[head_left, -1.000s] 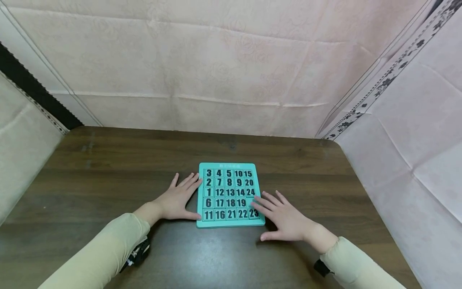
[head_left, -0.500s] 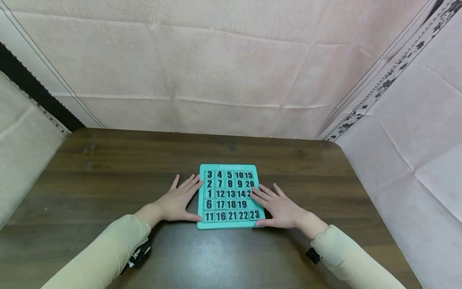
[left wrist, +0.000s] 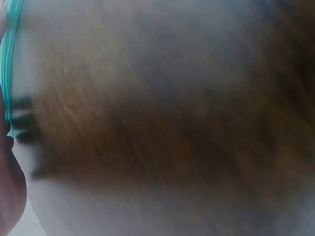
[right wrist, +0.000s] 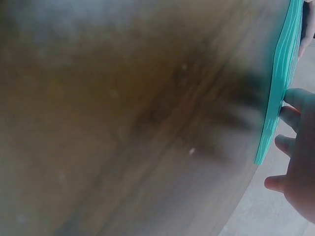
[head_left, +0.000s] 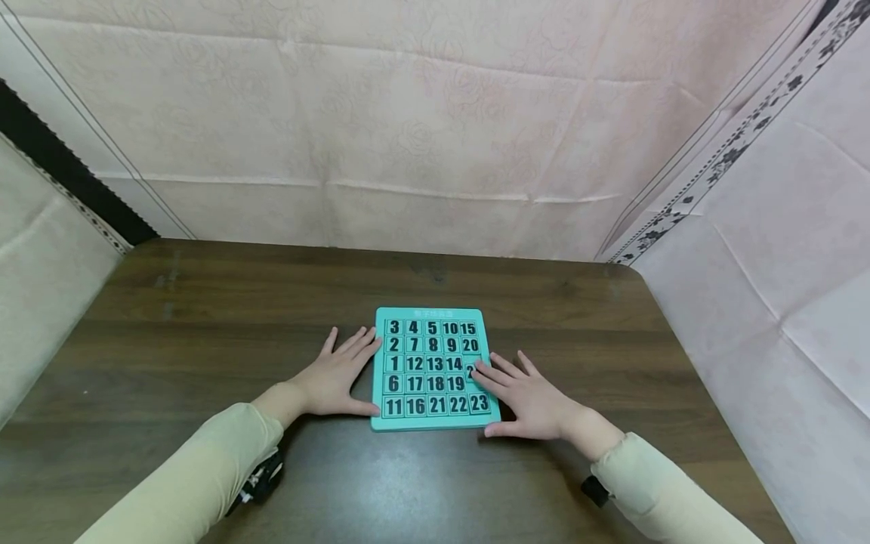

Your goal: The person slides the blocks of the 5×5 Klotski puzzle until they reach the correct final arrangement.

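One wooden table (head_left: 204, 340) fills the lower frame, bearing a teal number puzzle (head_left: 435, 368) at centre. Left hand (head_left: 333, 378) lies flat against its left edge, fingers straight and together. Right hand (head_left: 533, 400) rests fingers spread, fingertips (head_left: 478, 368) touching tile 24.

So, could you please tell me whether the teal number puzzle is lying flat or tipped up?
Flat: the teal number puzzle lies face-up on the table, no edge lifted.

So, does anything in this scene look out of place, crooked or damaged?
Nothing stands out. The teal number puzzle lies flat and square on the wooden table. The left hand rests at its left edge, and the right hand touches a right-column tile. The tiles are out of number order, nothing more.
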A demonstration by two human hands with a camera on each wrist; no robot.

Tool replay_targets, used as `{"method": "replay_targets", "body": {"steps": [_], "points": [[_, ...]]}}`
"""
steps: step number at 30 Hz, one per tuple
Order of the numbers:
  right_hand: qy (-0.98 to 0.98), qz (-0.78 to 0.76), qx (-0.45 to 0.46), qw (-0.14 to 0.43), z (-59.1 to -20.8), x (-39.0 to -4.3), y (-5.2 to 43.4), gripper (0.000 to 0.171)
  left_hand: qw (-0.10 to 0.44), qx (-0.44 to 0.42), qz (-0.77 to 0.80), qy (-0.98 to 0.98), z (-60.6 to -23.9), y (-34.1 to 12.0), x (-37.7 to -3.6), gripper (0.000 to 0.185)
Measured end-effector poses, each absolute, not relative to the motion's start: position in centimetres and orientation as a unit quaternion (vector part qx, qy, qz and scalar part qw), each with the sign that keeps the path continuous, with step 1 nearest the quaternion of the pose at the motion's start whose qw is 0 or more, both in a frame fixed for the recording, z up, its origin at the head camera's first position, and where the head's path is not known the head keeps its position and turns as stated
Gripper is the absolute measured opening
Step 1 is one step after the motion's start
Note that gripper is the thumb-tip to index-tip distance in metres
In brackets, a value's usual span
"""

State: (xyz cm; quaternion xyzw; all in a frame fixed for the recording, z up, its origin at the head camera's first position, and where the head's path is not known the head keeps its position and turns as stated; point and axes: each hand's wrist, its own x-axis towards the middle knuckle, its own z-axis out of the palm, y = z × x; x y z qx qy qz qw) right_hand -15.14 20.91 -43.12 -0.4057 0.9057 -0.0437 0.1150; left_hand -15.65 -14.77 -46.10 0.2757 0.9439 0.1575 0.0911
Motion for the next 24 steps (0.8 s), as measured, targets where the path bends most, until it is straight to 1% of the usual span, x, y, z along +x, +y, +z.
{"method": "replay_targets", "body": {"steps": [17,24], "points": [[0.903,-0.047,-0.409,0.127,-42.9,-13.8,21.2,0.083,0.085,0.277,0.162,0.943,-46.2,-14.9,-15.7,0.112],[0.901,-0.055,-0.423,0.079,-42.8,-14.7,21.0,0.083,0.088,0.276,0.160,0.944,-46.2,-14.8,-15.7,0.112]]}}
